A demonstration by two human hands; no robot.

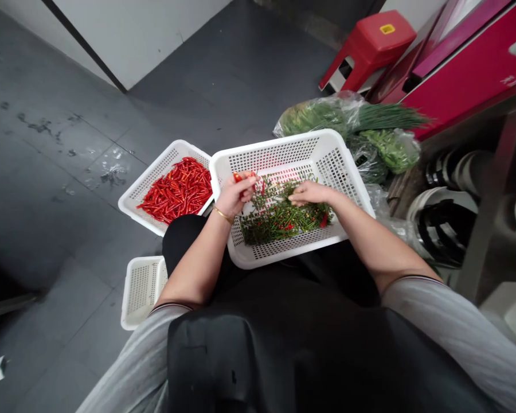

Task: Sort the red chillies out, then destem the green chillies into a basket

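Observation:
A white slotted basket (279,255) rests on my lap, holding a heap of green stems (275,223) with a few red chillies (324,220) among them. My left hand (236,194) is closed on red chillies above the basket's left side. My right hand (307,193) has its fingers pinched together over the green stems at the right; what they hold, if anything, is hidden. To the left, a second white basket (131,201) contains a large pile of red chillies (180,189).
A small white basket (141,292) sits on the dark tiled floor (81,241) at my left. Bagged green vegetables (322,117) lie beyond the lap basket, near a red stool (370,43). Stacked bowls (445,212) stand on the right. A white panel (137,34) rises ahead.

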